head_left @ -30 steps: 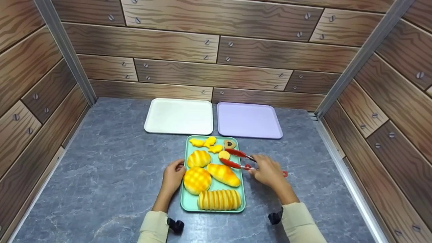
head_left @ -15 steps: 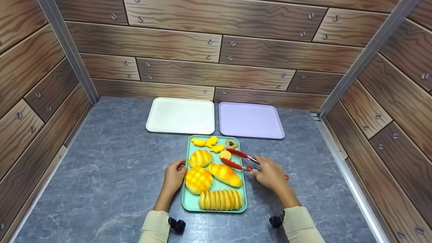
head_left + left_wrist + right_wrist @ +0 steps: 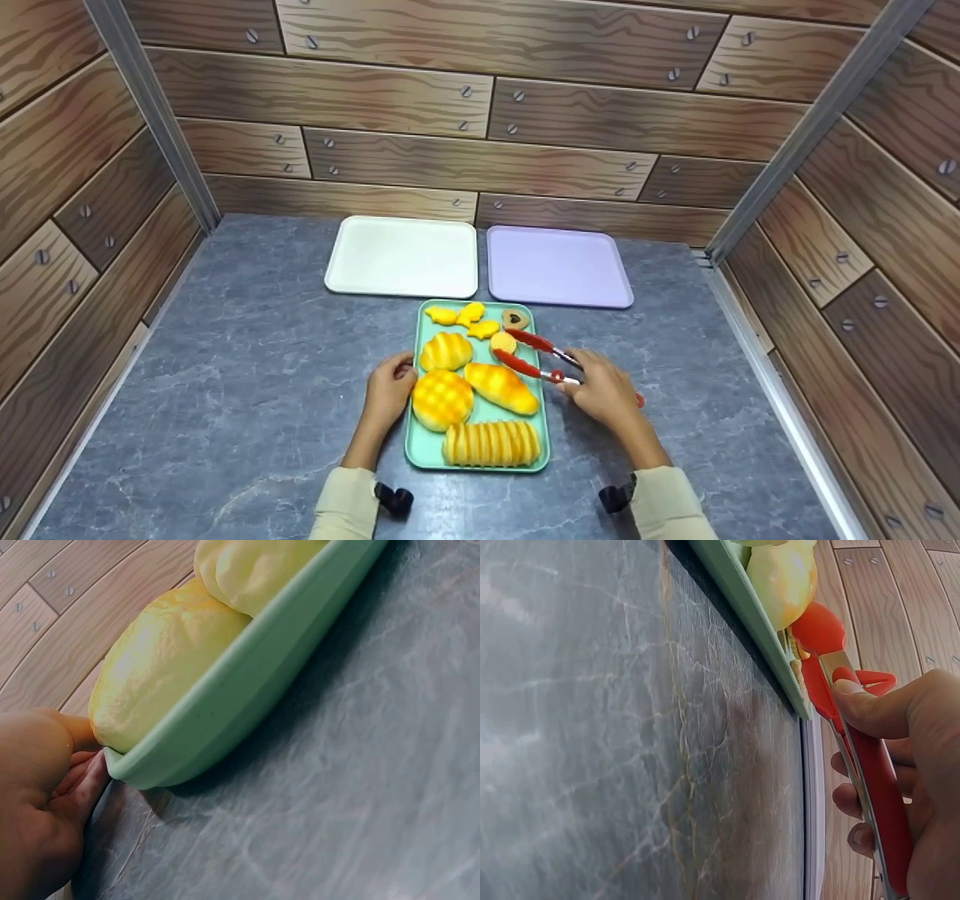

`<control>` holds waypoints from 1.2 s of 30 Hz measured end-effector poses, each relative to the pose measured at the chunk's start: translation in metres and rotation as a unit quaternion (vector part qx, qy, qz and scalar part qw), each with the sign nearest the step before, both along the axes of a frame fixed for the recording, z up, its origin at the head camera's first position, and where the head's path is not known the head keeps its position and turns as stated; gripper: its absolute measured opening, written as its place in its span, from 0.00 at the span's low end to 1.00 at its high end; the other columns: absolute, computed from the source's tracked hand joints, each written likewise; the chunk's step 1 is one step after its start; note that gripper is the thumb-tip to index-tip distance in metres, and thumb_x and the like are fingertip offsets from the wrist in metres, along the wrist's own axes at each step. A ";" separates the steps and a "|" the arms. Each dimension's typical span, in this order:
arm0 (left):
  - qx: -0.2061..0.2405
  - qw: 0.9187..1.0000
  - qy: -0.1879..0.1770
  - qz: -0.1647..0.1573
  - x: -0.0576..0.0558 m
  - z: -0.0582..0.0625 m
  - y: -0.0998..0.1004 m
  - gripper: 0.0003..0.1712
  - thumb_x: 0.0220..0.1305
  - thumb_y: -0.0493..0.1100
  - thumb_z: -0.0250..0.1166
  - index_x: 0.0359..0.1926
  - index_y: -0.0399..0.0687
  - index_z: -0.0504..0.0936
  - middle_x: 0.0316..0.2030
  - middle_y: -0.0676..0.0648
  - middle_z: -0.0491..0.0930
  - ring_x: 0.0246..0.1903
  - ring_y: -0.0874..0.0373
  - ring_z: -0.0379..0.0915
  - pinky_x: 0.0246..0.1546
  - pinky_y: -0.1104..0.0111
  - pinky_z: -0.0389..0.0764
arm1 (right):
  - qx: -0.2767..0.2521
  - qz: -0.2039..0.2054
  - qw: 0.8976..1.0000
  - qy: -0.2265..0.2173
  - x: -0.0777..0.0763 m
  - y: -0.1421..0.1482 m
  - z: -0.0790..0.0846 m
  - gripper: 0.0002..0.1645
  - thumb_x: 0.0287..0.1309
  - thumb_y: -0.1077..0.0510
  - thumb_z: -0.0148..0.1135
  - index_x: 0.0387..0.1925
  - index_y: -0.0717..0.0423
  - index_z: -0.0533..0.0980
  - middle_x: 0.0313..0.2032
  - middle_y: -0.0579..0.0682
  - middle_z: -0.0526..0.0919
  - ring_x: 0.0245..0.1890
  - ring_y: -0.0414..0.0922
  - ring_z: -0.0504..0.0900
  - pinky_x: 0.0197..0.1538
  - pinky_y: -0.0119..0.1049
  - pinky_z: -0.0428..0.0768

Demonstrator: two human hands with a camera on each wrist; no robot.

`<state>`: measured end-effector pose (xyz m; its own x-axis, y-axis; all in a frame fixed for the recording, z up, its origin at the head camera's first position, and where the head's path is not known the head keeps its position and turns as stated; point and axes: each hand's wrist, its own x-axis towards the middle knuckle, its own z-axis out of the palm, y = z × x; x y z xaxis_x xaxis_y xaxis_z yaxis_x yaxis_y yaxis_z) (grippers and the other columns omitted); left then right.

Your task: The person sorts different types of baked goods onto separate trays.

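My right hand (image 3: 604,388) grips red-tipped metal tongs (image 3: 871,787), thumb on one arm and fingers curled round the other. In the head view the tongs' parted tips lie on either side of a small round yellow biscuit (image 3: 503,343). A heart-centred biscuit (image 3: 514,319) and several yellow fish-shaped pieces (image 3: 484,330) lie at the far end of the green tray (image 3: 424,457). My left hand (image 3: 391,388) pinches the tray's left rim, its thumb close to a round bun (image 3: 442,400). Nearby are a smaller bun (image 3: 446,352), a long roll (image 3: 501,388) and a ridged loaf (image 3: 491,444).
Behind the green tray stand a white tray (image 3: 402,256) on the left and a lilac tray (image 3: 559,266) on the right. Wood-patterned walls (image 3: 390,97) enclose the grey marbled tabletop (image 3: 247,360) at the back and both sides.
The head view has shifted slightly. My right hand and the tongs' handle end have come a little nearer the body, while the tips stay around the biscuit. My left hand keeps its place on the tray.
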<state>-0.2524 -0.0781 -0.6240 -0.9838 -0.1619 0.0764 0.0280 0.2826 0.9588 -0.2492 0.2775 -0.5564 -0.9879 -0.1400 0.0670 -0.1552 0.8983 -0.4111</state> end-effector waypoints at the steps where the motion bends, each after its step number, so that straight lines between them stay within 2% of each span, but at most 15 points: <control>1: 0.000 1.000 0.001 -0.001 0.000 0.000 0.000 0.19 0.64 0.32 0.61 0.56 0.31 0.82 0.43 0.38 0.83 0.43 0.51 0.80 0.48 0.61 0.81 | -0.004 -0.002 1.000 0.001 0.000 0.000 0.000 0.38 0.55 0.49 0.73 0.66 0.56 0.74 0.62 0.58 0.79 0.61 0.58 0.77 0.63 0.62 0.72; 8: -0.003 1.000 -0.001 0.001 0.000 -0.002 -0.001 0.19 0.64 0.32 0.61 0.56 0.31 0.82 0.44 0.38 0.83 0.43 0.51 0.80 0.47 0.62 0.81 | -0.036 -0.013 0.999 0.011 -0.002 -0.004 0.001 0.37 0.55 0.48 0.73 0.66 0.54 0.75 0.60 0.56 0.81 0.57 0.58 0.79 0.60 0.61 0.74; 16: -0.006 1.000 -0.009 0.005 -0.001 -0.002 -0.001 0.19 0.63 0.32 0.61 0.56 0.32 0.82 0.46 0.38 0.83 0.45 0.50 0.80 0.49 0.60 0.81 | -0.065 -0.033 0.997 0.010 -0.015 -0.018 0.004 0.37 0.55 0.47 0.74 0.66 0.52 0.75 0.57 0.54 0.82 0.54 0.56 0.80 0.57 0.59 0.74; 20: -0.009 1.000 -0.009 0.006 -0.001 -0.002 -0.001 0.19 0.64 0.33 0.61 0.56 0.32 0.82 0.46 0.39 0.84 0.44 0.52 0.80 0.49 0.61 0.81 | -0.070 -0.038 0.997 0.008 -0.026 -0.025 0.004 0.38 0.55 0.46 0.73 0.66 0.52 0.74 0.60 0.54 0.81 0.57 0.57 0.79 0.60 0.61 0.73; 28: -0.003 1.000 -0.004 0.002 -0.001 -0.002 0.001 0.19 0.64 0.32 0.61 0.56 0.32 0.82 0.45 0.39 0.83 0.44 0.52 0.80 0.48 0.63 0.81 | -0.070 -0.049 0.996 0.015 -0.053 -0.040 0.002 0.37 0.56 0.46 0.73 0.66 0.52 0.75 0.59 0.55 0.81 0.57 0.57 0.80 0.59 0.59 0.74; 36: 0.003 1.000 -0.003 0.002 0.000 0.000 0.000 0.19 0.64 0.32 0.61 0.55 0.31 0.82 0.45 0.38 0.83 0.44 0.50 0.80 0.48 0.61 0.81 | -0.058 -0.039 0.997 0.012 -0.080 -0.067 0.007 0.39 0.57 0.44 0.72 0.67 0.53 0.73 0.59 0.56 0.80 0.56 0.57 0.80 0.59 0.59 0.74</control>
<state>-0.2520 -0.0783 -0.6236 -0.9836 -0.1661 0.0703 0.0220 0.2763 0.9608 -0.3296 0.2100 -0.5494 -0.9934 -0.0532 0.1018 -0.0980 0.8546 -0.5100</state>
